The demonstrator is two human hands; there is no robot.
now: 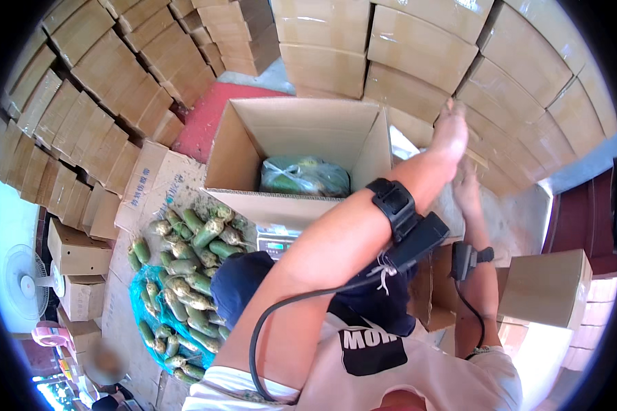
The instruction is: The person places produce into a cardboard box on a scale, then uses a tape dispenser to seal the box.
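Observation:
My left arm reaches across to the right. My left hand (450,132) is beside the stacked cartons, its fingers pointing away from me. Just below it is my right hand (467,190), near a pale plastic sheet or bag (445,203). Whether either hand grips anything cannot be made out. Before me stands an open cardboard box (298,208) holding a tied clear plastic bag of green produce (306,177). Under the box's near edge shows a digital scale (276,246) with a lit display. Green radishes (195,280) lie heaped to the left, some on turquoise plastic netting (139,295).
Stacked cartons (416,31) wall the far side, and more stacks (113,67) rise at left. Flattened cardboard (144,180) lies under the radishes. A white fan (26,285) stands far left. Another carton (542,287) is at my right. Black cables run along both my arms.

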